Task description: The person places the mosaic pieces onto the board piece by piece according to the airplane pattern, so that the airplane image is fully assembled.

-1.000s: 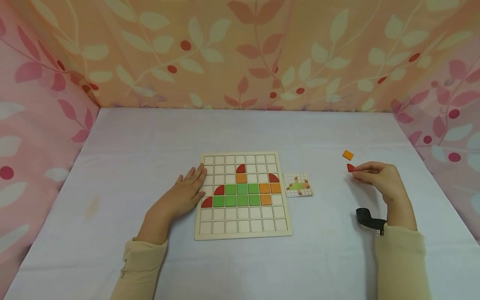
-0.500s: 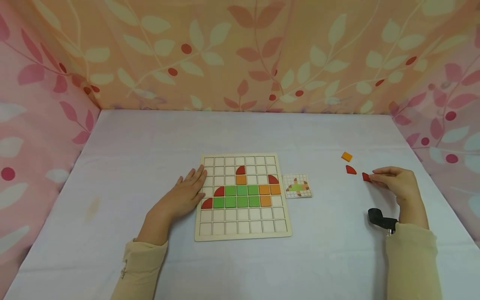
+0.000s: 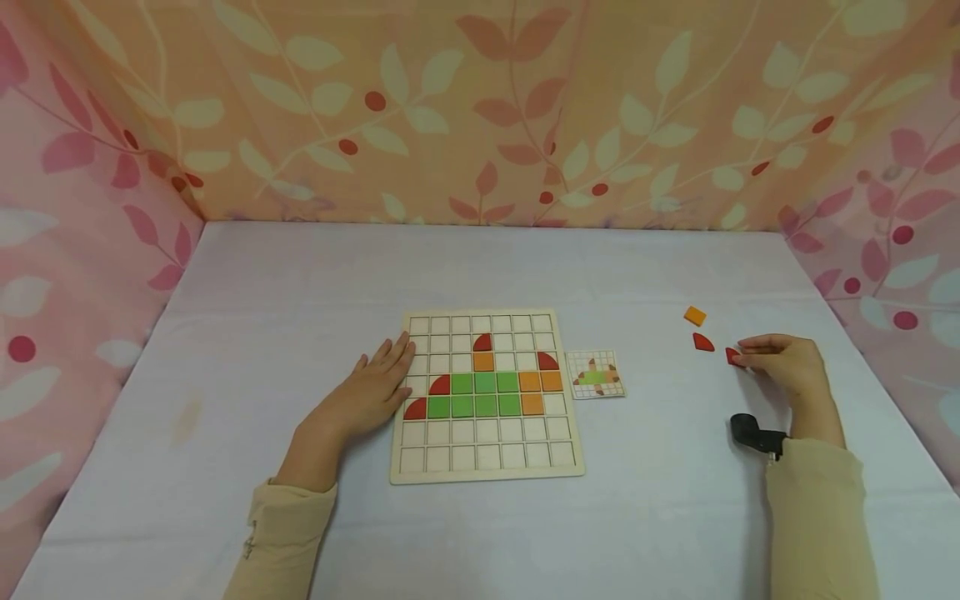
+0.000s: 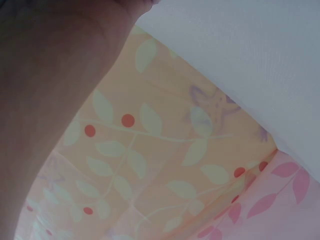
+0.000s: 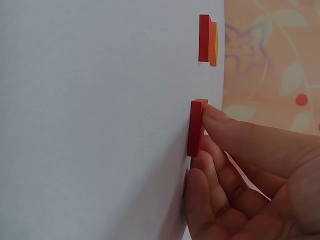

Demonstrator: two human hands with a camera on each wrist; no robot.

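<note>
My left hand (image 3: 367, 387) lies with straight fingers on the left edge of a square wooden grid board (image 3: 487, 458). Green square tiles (image 3: 485, 406), orange square tiles (image 3: 532, 404) and red quarter-circle tiles (image 3: 439, 384) sit in some of its cells. To the right, my right hand (image 3: 783, 367) pinches a red quarter-circle tile (image 3: 732, 357) at the tabletop; in the right wrist view the thumb is on the tile (image 5: 196, 127). Just left of it lie another red quarter-circle tile (image 3: 703, 342) and a loose orange square tile (image 3: 695, 316).
A small printed pattern card (image 3: 596, 374) lies against the board's right side. A black wrist-camera mount (image 3: 753, 433) sticks out from the right wrist. White cloth (image 3: 300, 275) covers the table, with patterned curtains (image 3: 480, 108) at the back and sides.
My right hand has shifted right and slightly nearer, leaving one red quarter-circle tile by the orange one and holding another. My left hand stays on the board.
</note>
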